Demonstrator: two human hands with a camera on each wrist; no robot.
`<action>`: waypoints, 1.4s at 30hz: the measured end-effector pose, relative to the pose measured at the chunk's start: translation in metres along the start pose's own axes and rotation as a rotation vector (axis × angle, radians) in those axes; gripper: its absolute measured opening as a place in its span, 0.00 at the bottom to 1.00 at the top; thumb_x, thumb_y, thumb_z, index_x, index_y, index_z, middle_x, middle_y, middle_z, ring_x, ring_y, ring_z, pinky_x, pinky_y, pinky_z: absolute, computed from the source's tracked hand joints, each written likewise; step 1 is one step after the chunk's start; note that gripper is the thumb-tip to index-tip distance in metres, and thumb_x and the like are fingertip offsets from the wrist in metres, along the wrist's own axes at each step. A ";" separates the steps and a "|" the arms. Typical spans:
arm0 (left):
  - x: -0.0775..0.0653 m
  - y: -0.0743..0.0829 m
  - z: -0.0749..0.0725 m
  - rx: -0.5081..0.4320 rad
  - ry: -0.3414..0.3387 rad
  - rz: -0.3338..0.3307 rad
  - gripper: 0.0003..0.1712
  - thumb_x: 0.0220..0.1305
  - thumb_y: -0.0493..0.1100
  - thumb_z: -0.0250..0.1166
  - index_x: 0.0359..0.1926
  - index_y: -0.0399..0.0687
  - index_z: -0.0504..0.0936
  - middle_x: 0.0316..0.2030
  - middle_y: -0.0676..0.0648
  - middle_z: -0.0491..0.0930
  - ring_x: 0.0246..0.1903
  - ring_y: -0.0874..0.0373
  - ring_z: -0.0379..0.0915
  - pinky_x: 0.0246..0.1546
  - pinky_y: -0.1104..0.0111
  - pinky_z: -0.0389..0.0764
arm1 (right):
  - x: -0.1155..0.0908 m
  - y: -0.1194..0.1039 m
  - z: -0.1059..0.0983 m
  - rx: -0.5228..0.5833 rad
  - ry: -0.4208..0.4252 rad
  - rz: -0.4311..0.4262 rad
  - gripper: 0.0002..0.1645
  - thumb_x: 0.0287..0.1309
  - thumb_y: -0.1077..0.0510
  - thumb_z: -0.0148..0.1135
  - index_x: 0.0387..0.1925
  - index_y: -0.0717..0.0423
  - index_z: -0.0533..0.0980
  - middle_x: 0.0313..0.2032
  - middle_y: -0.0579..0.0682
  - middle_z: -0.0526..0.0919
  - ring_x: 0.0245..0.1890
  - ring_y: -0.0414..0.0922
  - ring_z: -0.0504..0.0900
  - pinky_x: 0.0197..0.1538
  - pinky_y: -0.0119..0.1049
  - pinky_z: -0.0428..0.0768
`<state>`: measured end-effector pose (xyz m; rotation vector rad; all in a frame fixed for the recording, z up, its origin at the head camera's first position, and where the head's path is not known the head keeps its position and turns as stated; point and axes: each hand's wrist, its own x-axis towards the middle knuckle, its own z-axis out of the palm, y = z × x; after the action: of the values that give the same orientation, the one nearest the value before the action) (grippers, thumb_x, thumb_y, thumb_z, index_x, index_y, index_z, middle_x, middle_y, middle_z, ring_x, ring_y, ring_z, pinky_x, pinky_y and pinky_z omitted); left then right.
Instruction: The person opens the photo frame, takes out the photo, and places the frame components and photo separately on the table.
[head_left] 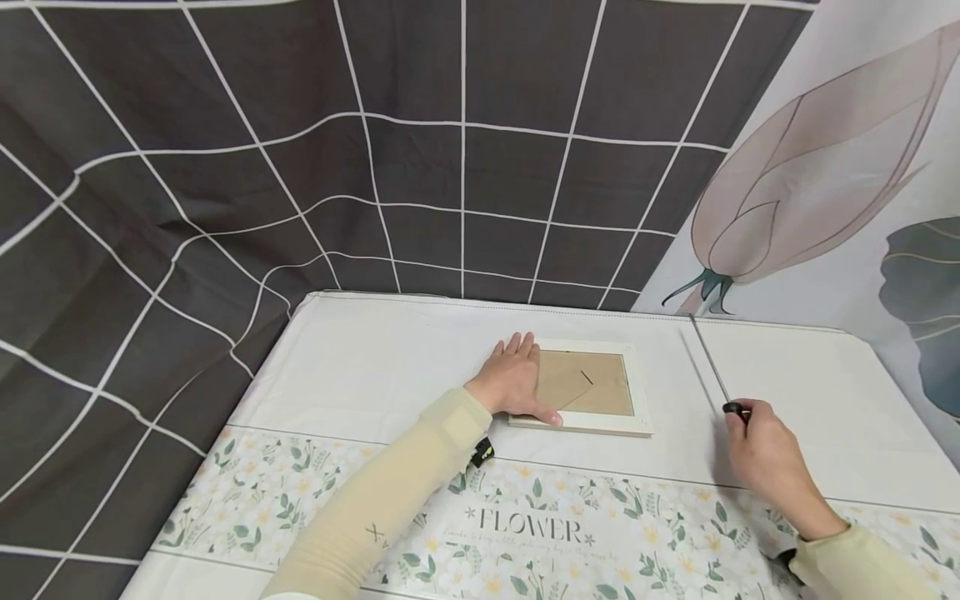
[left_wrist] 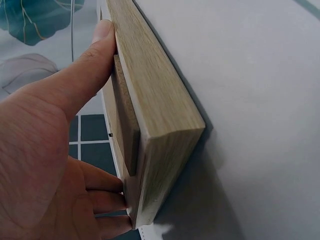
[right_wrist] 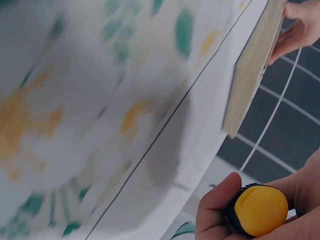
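A white-faced wooden picture frame (head_left: 643, 392) with a brown panel (head_left: 600, 375) inside it lies flat on the table. My left hand (head_left: 513, 382) rests on the frame's left end, fingers stretched toward the far side and thumb at the near edge. In the left wrist view, that hand (left_wrist: 55, 140) touches the face of the frame (left_wrist: 160, 90) beside a thin wooden strip (left_wrist: 125, 115). To the right, my right hand (head_left: 768, 446) grips a screwdriver (head_left: 708, 354) by its handle, the long metal shaft pointing away. The handle's yellow end (right_wrist: 262, 210) shows in the right wrist view.
A white tablecloth (head_left: 390, 358) with a flowered band and the word FLOWER covers the table. Dark gridded cloth (head_left: 420, 167) hangs behind and on the left. A pale flower-printed cloth (head_left: 840, 275) hangs at the back right.
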<state>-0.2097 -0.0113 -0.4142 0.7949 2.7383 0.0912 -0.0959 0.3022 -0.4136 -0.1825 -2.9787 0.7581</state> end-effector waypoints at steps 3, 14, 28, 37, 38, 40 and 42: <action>0.000 0.000 0.001 0.000 0.002 0.001 0.74 0.35 0.82 0.58 0.69 0.32 0.49 0.70 0.35 0.42 0.69 0.41 0.36 0.67 0.52 0.45 | 0.003 0.009 -0.003 -0.015 0.014 -0.025 0.22 0.66 0.64 0.41 0.51 0.85 0.61 0.37 0.77 0.71 0.28 0.56 0.74 0.25 0.42 0.72; 0.001 -0.001 0.002 -0.008 -0.002 -0.002 0.74 0.35 0.82 0.58 0.69 0.32 0.48 0.70 0.35 0.42 0.70 0.42 0.35 0.67 0.52 0.45 | 0.010 0.040 -0.013 -0.099 0.008 0.078 0.22 0.63 0.65 0.40 0.47 0.88 0.60 0.38 0.81 0.64 0.41 0.71 0.64 0.35 0.59 0.70; 0.000 -0.001 0.001 -0.024 0.008 0.000 0.74 0.35 0.81 0.60 0.69 0.32 0.49 0.70 0.35 0.42 0.70 0.42 0.35 0.67 0.52 0.45 | 0.024 0.058 -0.018 -0.117 -0.139 0.298 0.26 0.64 0.64 0.38 0.49 0.91 0.55 0.38 0.79 0.57 0.42 0.71 0.57 0.39 0.60 0.66; 0.000 0.000 0.000 -0.019 0.000 -0.008 0.74 0.35 0.81 0.59 0.69 0.32 0.48 0.70 0.35 0.41 0.70 0.42 0.34 0.67 0.52 0.45 | 0.031 0.067 -0.010 -0.140 -0.164 0.339 0.24 0.63 0.66 0.40 0.48 0.90 0.56 0.38 0.78 0.57 0.42 0.71 0.58 0.38 0.60 0.67; 0.000 0.000 0.000 -0.018 0.000 -0.008 0.74 0.35 0.82 0.59 0.69 0.32 0.48 0.70 0.35 0.41 0.70 0.42 0.34 0.67 0.52 0.45 | 0.031 0.068 -0.009 -0.141 -0.169 0.343 0.25 0.63 0.65 0.40 0.48 0.90 0.56 0.38 0.79 0.57 0.42 0.71 0.58 0.39 0.60 0.67; 0.000 0.000 0.000 -0.018 0.000 -0.008 0.74 0.35 0.81 0.59 0.70 0.32 0.48 0.70 0.35 0.41 0.70 0.42 0.34 0.67 0.52 0.45 | 0.031 0.068 -0.009 -0.150 -0.176 0.348 0.25 0.63 0.65 0.40 0.49 0.90 0.56 0.39 0.79 0.57 0.42 0.71 0.58 0.40 0.61 0.67; 0.001 0.000 0.001 -0.017 -0.004 -0.009 0.74 0.35 0.81 0.59 0.70 0.32 0.48 0.70 0.35 0.41 0.70 0.42 0.34 0.67 0.52 0.45 | 0.031 0.067 -0.009 -0.157 -0.184 0.350 0.24 0.63 0.66 0.40 0.49 0.89 0.57 0.39 0.79 0.57 0.42 0.71 0.59 0.40 0.60 0.67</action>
<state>-0.2101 -0.0113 -0.4149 0.7771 2.7339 0.1108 -0.1194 0.3692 -0.4371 -0.6933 -3.2259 0.5934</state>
